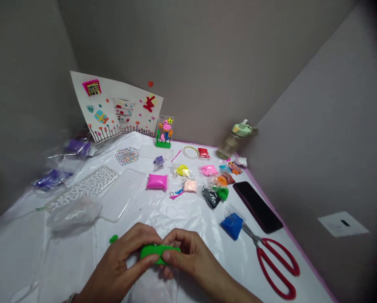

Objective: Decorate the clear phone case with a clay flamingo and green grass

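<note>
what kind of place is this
Most likely a home craft corner: a small table in a walled nook, under a white plastic cover. Packets of coloured modelling clay, red-handled scissors and a clay flamingo panel suggest it, and the left hand and right hand grip green clay.

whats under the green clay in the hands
Fingertips curl beneath the green clay, with the white plastic sheet below; the clay's underside and anything touching it are hidden.

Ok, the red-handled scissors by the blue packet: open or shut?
Shut: the red-handled scissors show their blades lying together as one narrow line, with no gap between them.
</note>
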`<state>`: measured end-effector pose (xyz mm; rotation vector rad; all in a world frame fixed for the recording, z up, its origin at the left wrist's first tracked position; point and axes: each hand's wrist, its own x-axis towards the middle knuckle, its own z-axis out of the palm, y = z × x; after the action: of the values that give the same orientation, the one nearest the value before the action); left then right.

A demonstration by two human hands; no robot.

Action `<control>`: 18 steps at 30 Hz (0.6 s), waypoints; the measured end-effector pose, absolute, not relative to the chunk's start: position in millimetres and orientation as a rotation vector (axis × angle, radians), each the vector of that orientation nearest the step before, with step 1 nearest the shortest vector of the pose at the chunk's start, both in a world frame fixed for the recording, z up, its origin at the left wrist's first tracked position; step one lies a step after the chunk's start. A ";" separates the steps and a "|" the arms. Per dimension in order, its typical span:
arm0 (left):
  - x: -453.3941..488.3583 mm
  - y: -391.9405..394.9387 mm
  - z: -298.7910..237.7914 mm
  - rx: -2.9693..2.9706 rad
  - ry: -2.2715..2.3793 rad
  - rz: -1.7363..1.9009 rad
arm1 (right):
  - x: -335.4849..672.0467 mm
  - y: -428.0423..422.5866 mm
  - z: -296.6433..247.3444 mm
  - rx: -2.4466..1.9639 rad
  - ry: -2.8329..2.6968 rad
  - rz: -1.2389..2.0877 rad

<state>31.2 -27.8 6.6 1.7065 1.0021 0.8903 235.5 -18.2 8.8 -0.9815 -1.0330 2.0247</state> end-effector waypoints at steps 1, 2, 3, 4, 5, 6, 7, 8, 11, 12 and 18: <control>31.0 -27.7 6.1 1.725 0.997 0.902 | 235.7 -18.3 7.2 -0.985 -1.027 2.028; 30.9 -27.6 5.5 1.742 0.994 0.914 | 235.9 -18.4 5.7 -0.989 -1.023 2.032; 31.0 -27.4 4.9 1.755 0.993 0.925 | 236.2 -18.5 4.6 -0.992 -1.021 2.034; 31.2 -27.3 4.3 1.764 0.995 0.936 | 236.5 -18.6 3.9 -0.995 -1.022 2.035; 31.4 -27.1 3.7 1.767 1.001 0.946 | 236.7 -18.6 3.8 -0.998 -1.023 2.035; 31.7 -27.0 3.3 1.768 1.010 0.952 | 236.9 -18.7 4.1 -1.002 -1.026 2.034; 31.9 -27.0 3.0 1.767 1.021 0.954 | 236.9 -18.7 4.7 -1.005 -1.031 2.031; 32.2 -26.9 3.0 1.763 1.041 0.948 | 236.8 -18.6 5.6 -1.006 -1.039 2.026; 32.8 -26.9 4.6 1.752 1.098 0.918 | 236.4 -18.4 8.2 -1.006 -1.066 2.010; 32.9 -26.9 5.4 1.755 1.099 0.918 | 236.3 -18.4 8.8 -1.006 -1.072 2.005; 33.2 -27.6 9.0 1.787 1.054 0.964 | 237.2 -18.1 10.7 -0.990 -1.046 2.033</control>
<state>33.2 -27.6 9.0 1.7867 1.0540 0.9635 237.2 -18.1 10.7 -0.9901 -1.0459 2.0327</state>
